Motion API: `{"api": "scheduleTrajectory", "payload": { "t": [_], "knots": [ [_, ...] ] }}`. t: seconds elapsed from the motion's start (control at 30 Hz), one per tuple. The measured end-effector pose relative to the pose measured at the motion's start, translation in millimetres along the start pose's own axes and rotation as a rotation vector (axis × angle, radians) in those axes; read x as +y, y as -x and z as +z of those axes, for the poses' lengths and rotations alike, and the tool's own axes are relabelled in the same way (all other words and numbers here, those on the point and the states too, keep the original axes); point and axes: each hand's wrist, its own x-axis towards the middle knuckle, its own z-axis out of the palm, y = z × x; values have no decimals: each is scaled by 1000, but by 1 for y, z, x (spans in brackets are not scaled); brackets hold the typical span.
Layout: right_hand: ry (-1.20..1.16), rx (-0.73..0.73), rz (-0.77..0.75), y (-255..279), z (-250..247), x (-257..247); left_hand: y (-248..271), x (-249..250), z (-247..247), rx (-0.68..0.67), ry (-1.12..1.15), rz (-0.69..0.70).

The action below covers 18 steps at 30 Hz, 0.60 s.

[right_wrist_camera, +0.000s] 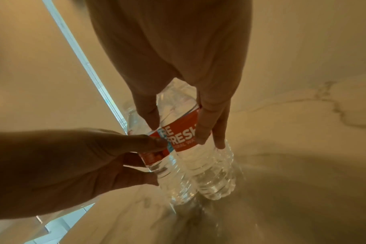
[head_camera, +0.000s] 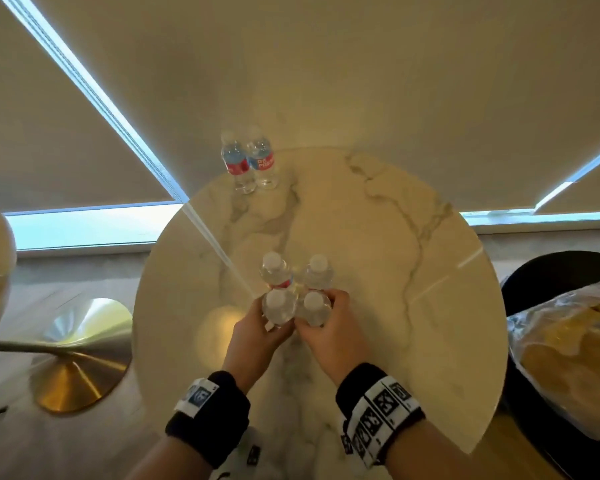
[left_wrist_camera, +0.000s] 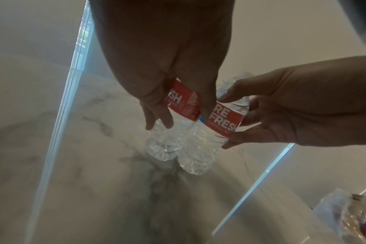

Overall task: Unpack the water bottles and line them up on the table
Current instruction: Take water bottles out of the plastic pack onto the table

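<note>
Several clear water bottles with white caps and red labels are on the round marble table (head_camera: 413,306). Two bottles (head_camera: 250,162) stand side by side at the far edge. Two more (head_camera: 295,271) stand near the middle. Just in front of them my left hand (head_camera: 262,323) grips the left bottle (head_camera: 278,308) and my right hand (head_camera: 331,320) grips the right bottle (head_camera: 313,310). Both bottles are upright and touch each other. In the left wrist view, fingers (left_wrist_camera: 157,115) wrap the labelled bottle (left_wrist_camera: 163,145). In the right wrist view, fingers (right_wrist_camera: 209,125) hold the other bottle (right_wrist_camera: 211,173).
Crumpled clear plastic wrap (head_camera: 568,358) lies on a black chair to the right of the table. A gold round base (head_camera: 80,372) sits on the floor at left. Beige blinds and window strips run behind the table.
</note>
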Motion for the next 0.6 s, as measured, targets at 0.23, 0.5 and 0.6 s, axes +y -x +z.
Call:
{"api": "scheduleTrajectory", "payload": {
  "t": [0.23, 0.5, 0.6],
  "knots": [
    [21, -29, 63, 11, -18, 11, 14, -18, -5, -134, -277, -45],
    [-62, 531, 241, 56, -193, 108, 48, 23, 47, -354, -592, 231],
    [-89, 707, 314, 48, -265, 161, 58, 85, 116, -459, -519, 407]
  ]
}}
